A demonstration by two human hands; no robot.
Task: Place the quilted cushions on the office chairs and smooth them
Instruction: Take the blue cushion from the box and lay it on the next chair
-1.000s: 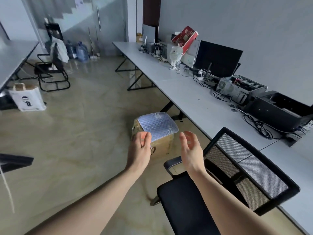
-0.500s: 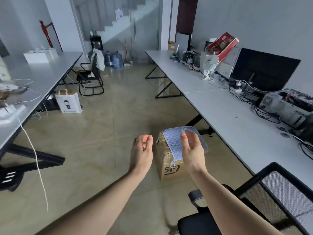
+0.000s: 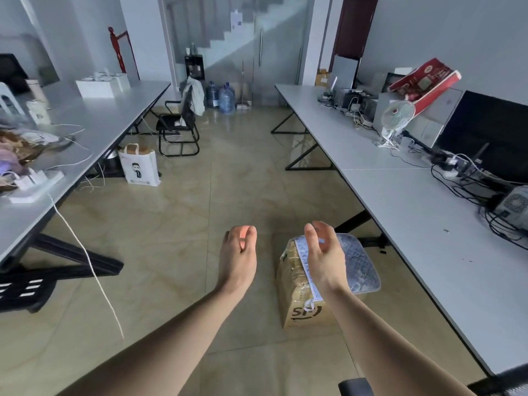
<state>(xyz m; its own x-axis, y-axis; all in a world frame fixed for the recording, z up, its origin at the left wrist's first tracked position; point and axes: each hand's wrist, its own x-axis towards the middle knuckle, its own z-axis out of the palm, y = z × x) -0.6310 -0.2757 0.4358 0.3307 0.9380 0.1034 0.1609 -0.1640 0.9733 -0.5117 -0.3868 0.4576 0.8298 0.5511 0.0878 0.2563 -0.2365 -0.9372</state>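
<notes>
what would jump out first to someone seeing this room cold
Two bare arms reach into the middle foreground, the left hand and right hand both empty and half curled. Past the right hand, a quilted cushion lies on a cardboard box on the floor. Long grey desks run down both sides.

Glossy, reflective beige floor tiles (image 3: 177,224). Matt grey tabletop (image 3: 423,224) on black metal legs. Brown cardboard box (image 3: 297,298), shiny with tape. Quilted blue-grey cloth cushion (image 3: 360,264) with a slight sheen. White paper bag (image 3: 140,167). Translucent plastic water jugs (image 3: 225,97). Frosted glass door (image 3: 237,47).
</notes>
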